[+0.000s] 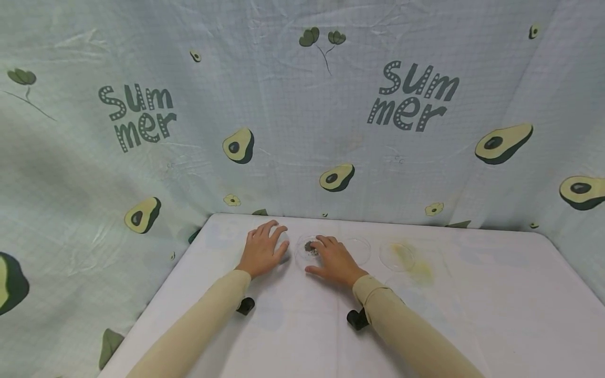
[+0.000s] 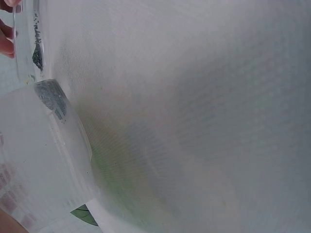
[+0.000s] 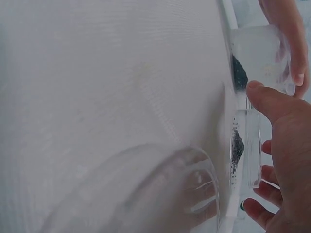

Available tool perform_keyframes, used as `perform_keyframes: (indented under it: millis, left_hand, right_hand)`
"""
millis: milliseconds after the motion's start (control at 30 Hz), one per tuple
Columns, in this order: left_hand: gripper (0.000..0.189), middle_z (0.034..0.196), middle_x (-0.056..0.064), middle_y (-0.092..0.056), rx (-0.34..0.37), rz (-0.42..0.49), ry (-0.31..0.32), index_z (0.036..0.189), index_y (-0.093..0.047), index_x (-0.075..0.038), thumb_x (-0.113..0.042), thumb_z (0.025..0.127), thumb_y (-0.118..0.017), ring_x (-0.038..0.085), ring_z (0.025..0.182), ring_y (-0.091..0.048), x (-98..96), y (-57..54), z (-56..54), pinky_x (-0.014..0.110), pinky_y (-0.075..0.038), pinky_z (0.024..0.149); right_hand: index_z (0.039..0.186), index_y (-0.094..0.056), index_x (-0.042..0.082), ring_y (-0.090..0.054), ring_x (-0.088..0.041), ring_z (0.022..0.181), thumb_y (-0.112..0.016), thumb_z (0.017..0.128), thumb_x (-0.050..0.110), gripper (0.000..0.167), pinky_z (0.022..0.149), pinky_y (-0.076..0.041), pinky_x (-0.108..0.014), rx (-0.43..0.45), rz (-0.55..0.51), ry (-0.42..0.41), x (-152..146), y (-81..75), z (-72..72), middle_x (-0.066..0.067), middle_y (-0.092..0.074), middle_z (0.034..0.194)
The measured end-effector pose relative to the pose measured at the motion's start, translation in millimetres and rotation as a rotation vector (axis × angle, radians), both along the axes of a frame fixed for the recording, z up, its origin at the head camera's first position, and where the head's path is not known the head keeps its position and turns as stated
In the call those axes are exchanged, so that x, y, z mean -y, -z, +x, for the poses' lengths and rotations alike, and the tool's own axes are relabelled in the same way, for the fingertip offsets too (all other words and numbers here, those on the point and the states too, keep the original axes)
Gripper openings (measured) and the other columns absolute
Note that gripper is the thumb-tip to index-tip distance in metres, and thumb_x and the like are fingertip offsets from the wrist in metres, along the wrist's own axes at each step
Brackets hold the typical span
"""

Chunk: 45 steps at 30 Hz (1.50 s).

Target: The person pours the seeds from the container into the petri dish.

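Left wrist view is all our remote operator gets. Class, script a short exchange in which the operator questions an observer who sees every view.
Operator: I see a clear container with dark material in it. Is there anything to the right of the right hand?
Observer: Yes, the head view shows two clear round pieces there, a nearer one and a farther one; dishes or lids, I cannot tell.
Operator: Is anything written on the cloth behind the table?
Observer: Yes, in the head view the word "summer" is printed on it twice.
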<state>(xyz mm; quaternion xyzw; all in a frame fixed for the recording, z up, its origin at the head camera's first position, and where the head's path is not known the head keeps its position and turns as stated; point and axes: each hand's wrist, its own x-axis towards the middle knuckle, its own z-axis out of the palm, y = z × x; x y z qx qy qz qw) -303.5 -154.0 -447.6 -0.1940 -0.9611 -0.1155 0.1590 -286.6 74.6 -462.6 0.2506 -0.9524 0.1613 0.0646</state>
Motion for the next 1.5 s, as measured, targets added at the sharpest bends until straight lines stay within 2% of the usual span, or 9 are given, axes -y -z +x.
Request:
perform_keyframes:
  millis: [433, 867, 1233, 1500]
  left_hand:
    - [0.042, 0.142, 0.008, -0.045, 0.011, -0.007, 0.0, 0.134, -0.052, -0.022, -0.045, 0.099, -0.044, 0.029, 0.133, -0.042, 1.0, 0.9, -0.7, 0.053, -0.036, 0.102]
    - [0.041, 0.141, 0.008, -0.046, -0.02, -0.005, 0.016, 0.132, -0.053, -0.022, -0.044, 0.098, -0.044, 0.029, 0.131, -0.043, 2.9, 1.1, -0.5, 0.053, -0.037, 0.1]
    - [0.043, 0.143, 0.007, -0.045, 0.013, -0.025, 0.008, 0.134, -0.052, -0.023, -0.046, 0.099, -0.043, 0.029, 0.134, -0.041, 3.0, 0.5, -0.2, 0.053, -0.035, 0.103]
    - [0.043, 0.143, 0.007, -0.045, -0.005, -0.037, 0.005, 0.133, -0.053, -0.023, -0.046, 0.098, -0.043, 0.029, 0.133, -0.042, 3.8, 1.9, 0.7, 0.053, -0.036, 0.102]
  right_hand:
    - [0.131, -0.056, 0.009, -0.048, -0.032, 0.13, -0.069, 0.082, 0.055, 0.068, 0.105, -0.043, -0.049, -0.012, 0.01, 0.052, 0, 0.0, -8.1, -0.013, -0.051, 0.141]
    - [0.131, -0.056, 0.009, -0.046, -0.033, 0.131, -0.071, 0.081, 0.052, 0.067, 0.108, -0.04, -0.049, 0.019, -0.038, 0.06, 2, -1.6, -11.2, -0.014, -0.05, 0.142]
    - [0.131, -0.056, 0.009, -0.046, -0.034, 0.131, -0.072, 0.081, 0.051, 0.067, 0.107, -0.041, -0.05, 0.021, -0.04, 0.078, 4, -0.1, -14.7, -0.014, -0.049, 0.143]
    - [0.13, -0.057, 0.008, -0.047, -0.035, 0.129, -0.073, 0.08, 0.051, 0.068, 0.105, -0.042, -0.051, 0.0, -0.03, 0.088, 6, -0.1, -16.5, -0.015, -0.05, 0.141]
